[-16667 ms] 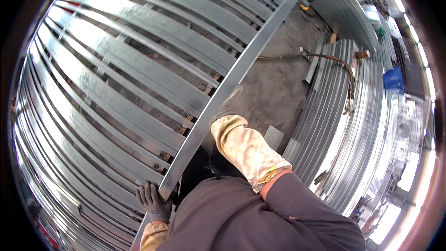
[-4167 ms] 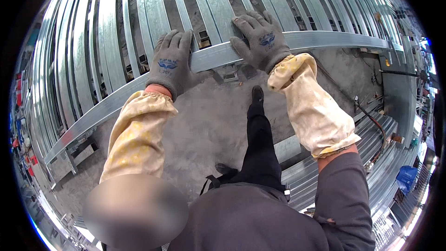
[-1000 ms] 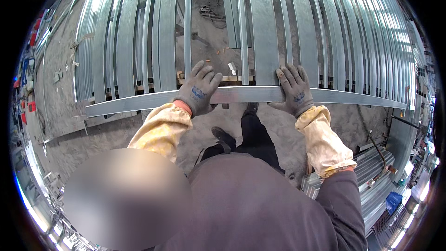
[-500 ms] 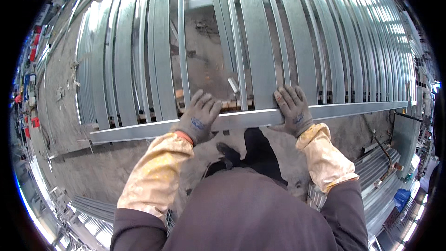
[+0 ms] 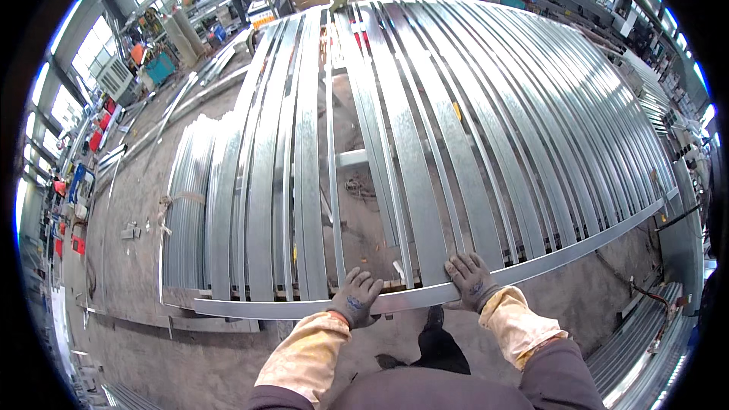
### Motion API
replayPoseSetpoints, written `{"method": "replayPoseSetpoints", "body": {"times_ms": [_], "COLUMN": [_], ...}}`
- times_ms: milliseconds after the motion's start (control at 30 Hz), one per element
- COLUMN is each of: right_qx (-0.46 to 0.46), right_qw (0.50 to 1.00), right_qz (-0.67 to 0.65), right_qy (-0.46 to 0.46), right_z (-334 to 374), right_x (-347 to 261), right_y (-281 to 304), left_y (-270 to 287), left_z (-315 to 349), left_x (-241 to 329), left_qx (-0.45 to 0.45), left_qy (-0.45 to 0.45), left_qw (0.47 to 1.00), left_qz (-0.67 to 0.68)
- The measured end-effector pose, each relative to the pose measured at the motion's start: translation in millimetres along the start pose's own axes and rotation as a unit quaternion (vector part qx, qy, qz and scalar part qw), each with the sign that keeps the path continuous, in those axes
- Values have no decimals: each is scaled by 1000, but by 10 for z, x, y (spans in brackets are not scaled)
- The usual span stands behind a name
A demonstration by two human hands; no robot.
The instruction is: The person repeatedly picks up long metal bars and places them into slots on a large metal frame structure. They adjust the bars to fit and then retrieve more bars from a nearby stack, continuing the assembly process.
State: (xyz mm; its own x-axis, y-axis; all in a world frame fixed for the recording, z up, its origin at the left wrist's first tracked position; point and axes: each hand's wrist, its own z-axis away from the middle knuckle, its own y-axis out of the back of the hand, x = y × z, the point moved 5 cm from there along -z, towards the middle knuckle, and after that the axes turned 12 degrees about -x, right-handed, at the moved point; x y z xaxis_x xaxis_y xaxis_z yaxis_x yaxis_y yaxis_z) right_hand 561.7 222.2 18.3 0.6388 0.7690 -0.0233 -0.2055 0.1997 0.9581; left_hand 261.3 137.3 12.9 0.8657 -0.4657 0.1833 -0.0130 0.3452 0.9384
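A long metal rail [image 5: 414, 298] crosses in front of the person, along the near ends of many metal strips [image 5: 425, 182] that run away beyond it. The left hand [image 5: 355, 298], in a grey glove, grips the rail left of its middle, fingers over the far edge and thumb on the near side. The right hand [image 5: 472, 282], gloved alike, grips it further right in the same way. Beyond the rail, coiled cable [image 5: 361, 188] lies on the floor in a gap between strips. A tied bundle of channels [image 5: 188, 212] lies beyond the rail's left end; more channels [image 5: 638, 338] are stacked on its near side, to the right. Far beyond the rail, a co-worker's hand [image 5: 338, 2] is at the strips' far ends. Containers stand far beyond its left part: a teal box [image 5: 159, 67] and a yellow-and-white box [image 5: 262, 15], contents too small to tell.
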Motion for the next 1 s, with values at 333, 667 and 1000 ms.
{"method": "replayPoseSetpoints", "body": {"times_ms": [333, 667, 1000], "right_qx": [-12, 23, 28], "right_qw": [1000, 1000, 999], "right_qz": [1, -7, -14], "right_qy": [-9, 6, 7], "right_z": [68, 89, 80], "right_x": [-25, -36, 3], "right_y": [-142, -82, -166], "left_y": [60, 16, -77], "left_z": [38, 61, 35], "left_x": [64, 56, 30], "left_qx": [-34, 8, 34], "left_qy": [13, 6, -10], "left_qw": [999, 1000, 999], "left_qz": [5, -5, -7]}}
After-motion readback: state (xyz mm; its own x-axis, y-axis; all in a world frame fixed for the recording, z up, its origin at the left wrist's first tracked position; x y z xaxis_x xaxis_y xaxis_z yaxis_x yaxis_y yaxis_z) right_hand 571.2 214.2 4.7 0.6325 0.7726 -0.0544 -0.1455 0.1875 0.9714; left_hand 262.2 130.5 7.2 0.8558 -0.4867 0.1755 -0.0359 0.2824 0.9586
